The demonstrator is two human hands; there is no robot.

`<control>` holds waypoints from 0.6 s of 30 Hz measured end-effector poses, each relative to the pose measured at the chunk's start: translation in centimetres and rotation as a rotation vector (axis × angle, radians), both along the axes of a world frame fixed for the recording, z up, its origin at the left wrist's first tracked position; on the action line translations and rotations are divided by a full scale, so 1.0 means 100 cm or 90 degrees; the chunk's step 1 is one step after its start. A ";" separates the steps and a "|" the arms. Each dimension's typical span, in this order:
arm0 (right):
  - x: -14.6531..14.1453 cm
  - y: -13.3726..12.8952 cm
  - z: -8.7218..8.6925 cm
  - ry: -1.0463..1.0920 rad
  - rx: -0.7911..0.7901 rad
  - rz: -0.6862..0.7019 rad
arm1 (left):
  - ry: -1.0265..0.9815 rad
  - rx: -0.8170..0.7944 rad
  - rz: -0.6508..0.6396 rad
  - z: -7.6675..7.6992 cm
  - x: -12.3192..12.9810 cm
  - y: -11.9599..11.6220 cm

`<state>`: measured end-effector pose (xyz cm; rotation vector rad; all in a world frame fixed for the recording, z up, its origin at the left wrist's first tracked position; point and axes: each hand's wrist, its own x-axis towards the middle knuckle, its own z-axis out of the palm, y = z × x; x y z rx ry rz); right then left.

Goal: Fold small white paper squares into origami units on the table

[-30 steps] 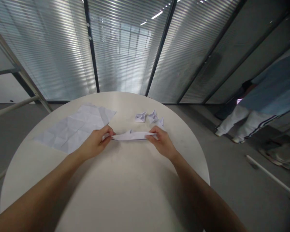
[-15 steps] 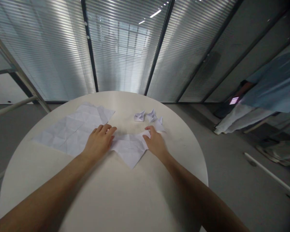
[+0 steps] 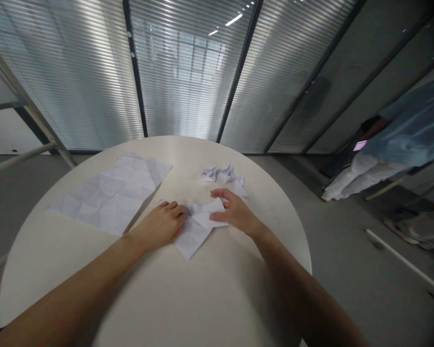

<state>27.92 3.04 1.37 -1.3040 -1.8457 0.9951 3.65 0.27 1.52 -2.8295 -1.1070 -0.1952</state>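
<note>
A partly folded sheet of white paper [image 3: 196,230] lies between my hands, one corner pointing toward me. My left hand [image 3: 165,222] is closed on its left side, the fingers curled over the edge. With thumb and fingers, my right hand [image 3: 235,211] grips the raised right flap. A larger creased paper sheet [image 3: 112,193] lies spread out to the left, apart from my left hand. Beyond my right hand are three small folded paper pieces: one on the left [image 3: 209,173], one in the middle [image 3: 227,173] and one on the right [image 3: 240,186].
All the paper rests on a round white table [image 3: 202,299]. Glass panels with blinds [image 3: 181,86] stand behind it. At the right, a person in a blue top [image 3: 408,140] stands near a white bar [image 3: 405,260]. A pale metal frame [image 3: 32,115] is at the left.
My left hand has moved right and nearer, curling over the paper. The held paper has shifted and turned slightly, its right flap now lifted by my right hand.
</note>
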 end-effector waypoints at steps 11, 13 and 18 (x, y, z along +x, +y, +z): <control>-0.008 -0.004 0.002 -0.361 0.152 0.119 | -0.127 -0.078 0.161 -0.010 -0.011 0.013; -0.010 -0.004 0.000 -0.426 0.181 0.030 | -0.130 -0.013 0.139 -0.010 -0.011 0.014; -0.010 -0.005 0.001 -0.413 0.299 0.004 | -0.117 -0.085 0.006 0.004 -0.018 0.008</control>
